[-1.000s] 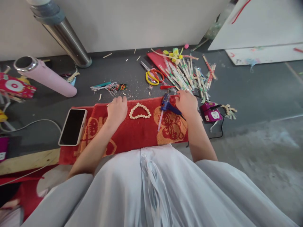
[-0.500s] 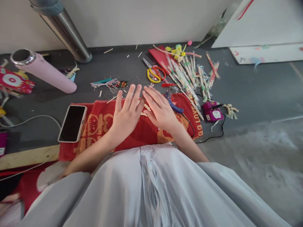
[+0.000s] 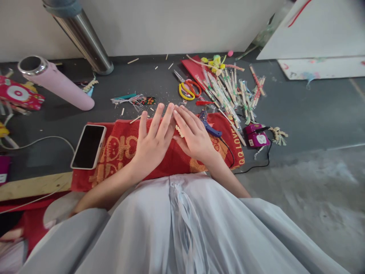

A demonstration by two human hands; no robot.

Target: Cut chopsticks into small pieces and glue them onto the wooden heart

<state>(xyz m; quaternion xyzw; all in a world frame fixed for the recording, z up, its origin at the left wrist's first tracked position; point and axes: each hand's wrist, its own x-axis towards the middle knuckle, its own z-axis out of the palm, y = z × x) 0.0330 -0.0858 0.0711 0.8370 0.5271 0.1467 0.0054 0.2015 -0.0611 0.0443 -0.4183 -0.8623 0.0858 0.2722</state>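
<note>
My left hand (image 3: 154,142) is over the red towel (image 3: 125,133) with its back up and its fingers stretched out and spread. Beside it, my right hand (image 3: 196,139) slants inward, fingers extended, its fingertips meeting those of my left hand. Between and beneath the hands shows part of a cream braided-looking piece (image 3: 179,131); most of it is hidden, and I cannot tell whether the fingers touch it. Just right of my right hand lies a blue glue gun (image 3: 211,129) with a black cord.
Scissors (image 3: 186,90) and a heap of wrapped sticks (image 3: 221,93) lie beyond the hands. A phone (image 3: 89,146) rests on the towel's left edge. A pink bottle (image 3: 65,87) and a steel flask (image 3: 85,38) stand at the left. A purple box (image 3: 256,135) sits at the right.
My fingertips have drawn slightly closer together, and less of the cream piece shows between the hands. The view has shifted slightly; the objects around stay in place.
</note>
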